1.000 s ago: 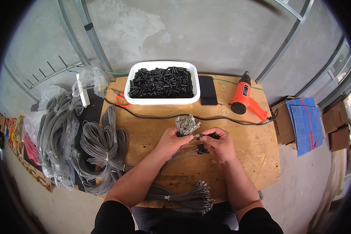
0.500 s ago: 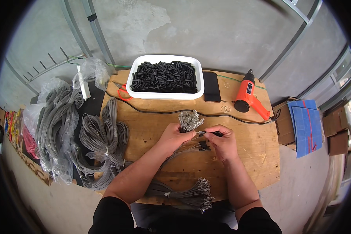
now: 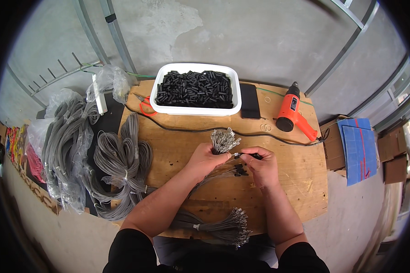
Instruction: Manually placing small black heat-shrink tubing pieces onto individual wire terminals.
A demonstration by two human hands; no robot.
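Note:
My left hand [image 3: 208, 159] grips a bundle of grey cables [image 3: 223, 140] whose metal-tipped ends fan out above my fingers. My right hand [image 3: 261, 164] pinches a small black tube [image 3: 253, 156] against the tip of one cable, right beside the left hand. A few cable ends with black tubes on them [image 3: 239, 171] lie on the wooden table [image 3: 296, 182] between my wrists. A white tub [image 3: 196, 108] full of black tubes stands at the table's far edge.
An orange heat gun [image 3: 292, 110] lies far right, its black cord crossing the table. A black phone [image 3: 249, 101] lies beside the tub, red-handled snips [image 3: 144, 104] to its left. Grey cable coils [image 3: 123, 159] pile at the left. Another tied cable bundle [image 3: 223, 225] lies near me.
My hands have stayed together at the bundle; the right hand's fingers have shifted slightly along the cable tip. The view has tilted a little.

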